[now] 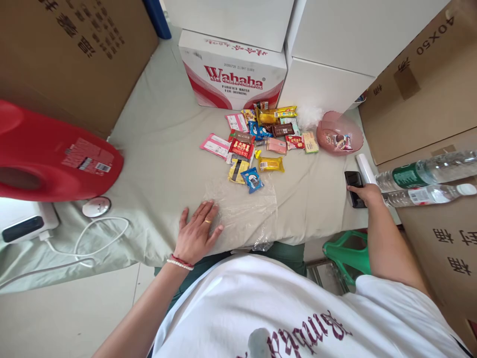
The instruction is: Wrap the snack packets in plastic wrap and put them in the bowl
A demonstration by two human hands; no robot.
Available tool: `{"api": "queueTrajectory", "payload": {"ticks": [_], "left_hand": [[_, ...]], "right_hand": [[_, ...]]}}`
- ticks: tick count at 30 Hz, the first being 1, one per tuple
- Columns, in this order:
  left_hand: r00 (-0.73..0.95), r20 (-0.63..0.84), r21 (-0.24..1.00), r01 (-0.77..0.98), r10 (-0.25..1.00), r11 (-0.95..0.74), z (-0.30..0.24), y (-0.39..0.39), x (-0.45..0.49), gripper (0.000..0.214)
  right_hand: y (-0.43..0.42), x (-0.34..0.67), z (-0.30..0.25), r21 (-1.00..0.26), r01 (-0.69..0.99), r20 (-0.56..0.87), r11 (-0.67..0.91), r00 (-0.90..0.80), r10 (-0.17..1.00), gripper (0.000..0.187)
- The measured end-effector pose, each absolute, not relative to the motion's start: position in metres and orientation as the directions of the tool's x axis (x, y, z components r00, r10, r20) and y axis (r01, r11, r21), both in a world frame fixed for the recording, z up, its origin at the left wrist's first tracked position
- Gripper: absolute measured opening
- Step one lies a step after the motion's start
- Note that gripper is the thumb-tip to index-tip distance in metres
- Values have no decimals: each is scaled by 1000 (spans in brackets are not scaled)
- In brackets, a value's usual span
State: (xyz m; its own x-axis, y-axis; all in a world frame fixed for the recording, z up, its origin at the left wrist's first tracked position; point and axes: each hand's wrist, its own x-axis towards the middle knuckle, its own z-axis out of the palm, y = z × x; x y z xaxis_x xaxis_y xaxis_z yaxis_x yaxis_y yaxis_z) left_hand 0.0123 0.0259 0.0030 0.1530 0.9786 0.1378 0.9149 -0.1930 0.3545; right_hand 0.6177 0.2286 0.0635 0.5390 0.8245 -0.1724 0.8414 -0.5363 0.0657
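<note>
My left hand (197, 229) lies flat with fingers spread on the pale green cloth (160, 164), its fingertips on the edge of a clear plastic bag (246, 211). My right hand (367, 193) rests at the cloth's right edge, fingers touching a black phone (354, 188); I cannot see whether it grips it. Several wrapped snacks (261, 141) are scattered beyond the bag. A pink bowl (340, 132) holding a packet stands to their right.
A Wahaha carton (233, 69) and white boxes stand at the back. Brown cartons flank both sides. A red plastic container (48, 154), a power bank with white cable (28, 226) lie left. Two water bottles (428, 181) and a white roll (365, 169) lie right; a green stool (348, 253) sits below.
</note>
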Motion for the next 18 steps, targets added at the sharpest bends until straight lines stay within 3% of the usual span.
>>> {"api": "queueTrajectory", "payload": {"ticks": [4,6,9,11,15,18], "left_hand": [[182,151,378,898,972,-227,3,27,6,65],[180,142,355,909,973,-220,5,28,9,64],[163,130,316,928,978,-197,8,30,16,62],[162,134,304,932,978,-196,9,30,19,61],[157,124,295,937,980,-188,9,30,19,60],[135,108,301,940,985,-162,10,31,18,60]], "right_hand": [[223,567,65,124,841,-100,-526,538,837,67],[225,527,64,50,934,-78,-354,357,931,54],[248,462,62,-85,996,-57,37,-41,998,39],[279,421,64,-134,968,55,213,-207,977,45],[361,351,72,-179,925,237,334,-289,928,65],[411,312,69,-175,921,193,348,-314,929,77]]}}
